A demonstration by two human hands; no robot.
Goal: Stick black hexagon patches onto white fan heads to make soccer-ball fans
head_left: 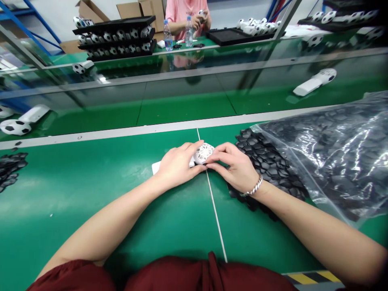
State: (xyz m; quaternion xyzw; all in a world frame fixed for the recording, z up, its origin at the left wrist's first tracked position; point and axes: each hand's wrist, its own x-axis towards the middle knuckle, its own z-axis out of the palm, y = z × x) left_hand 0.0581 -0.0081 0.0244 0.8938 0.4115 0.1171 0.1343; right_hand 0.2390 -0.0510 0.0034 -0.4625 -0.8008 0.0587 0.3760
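Note:
A white fan-like piece [204, 153] with a round openwork head lies on the green table [100, 194]; its white handle shows partly under my left hand. My left hand [178, 163] is closed around the piece, thumb and fingers at the round head. At the head's right edge, my right hand [232, 163] is pinched, fingertips touching the rim; anything small between them is too hidden to make out. A heap of black flat pieces [266, 161] lies just right of and behind my right hand.
A clear plastic bag [339, 149] of black pieces fills the right side. More black pieces [12, 167] lie far left. Finished-looking white units [315, 82] rest on the belt beyond the pale rail [169, 125]. Across it, a person [188, 18] holds a unit beside stacked trays [117, 38].

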